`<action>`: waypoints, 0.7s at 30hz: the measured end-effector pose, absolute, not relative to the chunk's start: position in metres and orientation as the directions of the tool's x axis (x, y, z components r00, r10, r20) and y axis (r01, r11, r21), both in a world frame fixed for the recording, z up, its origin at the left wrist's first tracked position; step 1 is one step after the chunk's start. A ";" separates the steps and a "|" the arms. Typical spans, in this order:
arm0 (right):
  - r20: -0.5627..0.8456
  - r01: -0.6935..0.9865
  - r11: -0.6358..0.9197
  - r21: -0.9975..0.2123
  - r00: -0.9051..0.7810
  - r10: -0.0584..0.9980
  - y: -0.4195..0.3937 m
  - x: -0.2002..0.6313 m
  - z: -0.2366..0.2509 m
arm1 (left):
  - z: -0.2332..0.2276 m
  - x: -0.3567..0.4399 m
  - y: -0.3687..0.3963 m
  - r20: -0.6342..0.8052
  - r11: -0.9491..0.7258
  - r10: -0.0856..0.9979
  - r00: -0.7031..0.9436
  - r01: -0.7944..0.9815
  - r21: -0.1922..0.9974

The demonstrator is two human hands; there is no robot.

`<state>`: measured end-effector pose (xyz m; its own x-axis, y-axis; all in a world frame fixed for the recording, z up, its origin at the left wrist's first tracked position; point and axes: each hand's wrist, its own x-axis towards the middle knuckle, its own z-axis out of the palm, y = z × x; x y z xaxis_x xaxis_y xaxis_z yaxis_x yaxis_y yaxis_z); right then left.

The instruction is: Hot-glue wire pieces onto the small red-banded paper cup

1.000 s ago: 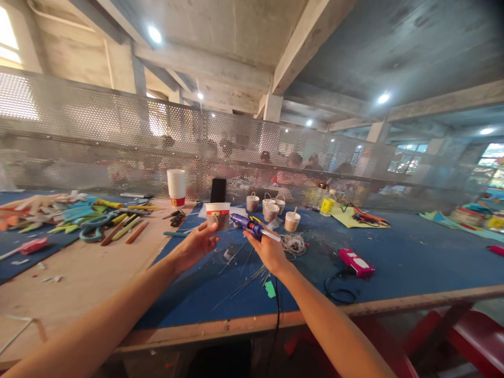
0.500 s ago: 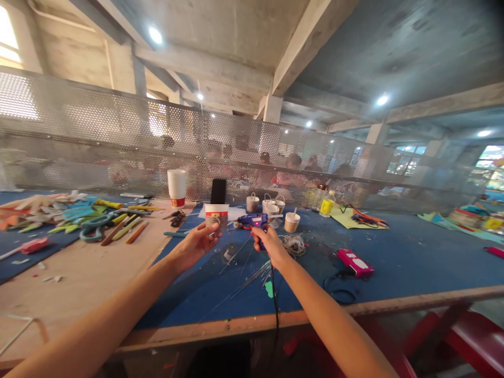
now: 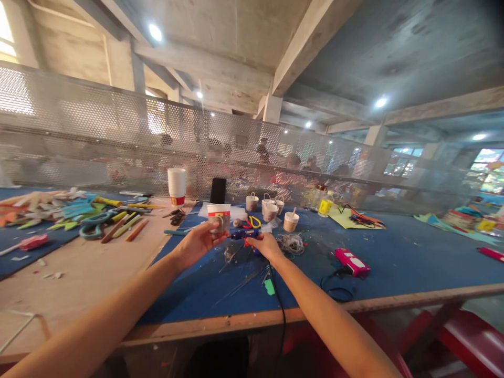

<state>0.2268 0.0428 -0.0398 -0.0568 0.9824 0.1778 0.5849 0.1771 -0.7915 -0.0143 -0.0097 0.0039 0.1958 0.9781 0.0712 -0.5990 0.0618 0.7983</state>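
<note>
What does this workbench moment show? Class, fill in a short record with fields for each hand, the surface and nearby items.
left hand: left hand holds a paper cup upright
right hand: right hand grips a blue glue gun, nozzle toward the cup
surface: blue table mat
nearby: pink glue gun; stack of cups; small finished cups; coil of string
backdrop: perforated metal screen

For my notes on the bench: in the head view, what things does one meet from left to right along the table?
Blue scissors → stacked white cups → left hand with paper cup → right hand on blue glue gun → pink glue gun.
</note>
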 end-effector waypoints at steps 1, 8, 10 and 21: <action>0.162 0.639 0.149 -0.755 -0.039 0.986 0.042 0.227 -0.038 | 0.004 -0.014 -0.010 0.083 0.056 0.975 0.206 -0.589 0.806; 0.176 0.841 0.104 -0.530 -0.011 0.984 0.031 0.226 -0.030 | -0.003 -0.017 -0.006 0.168 -0.028 0.958 0.232 -0.507 0.862; 0.260 0.848 0.160 -0.505 -0.027 0.965 0.029 0.225 -0.031 | -0.004 -0.017 -0.007 0.178 -0.048 0.959 0.222 -0.491 0.870; 0.342 0.000 0.362 -0.932 -0.327 0.881 0.012 0.167 -0.005 | -0.003 -0.012 -0.007 0.236 -0.171 0.966 0.104 -0.428 0.888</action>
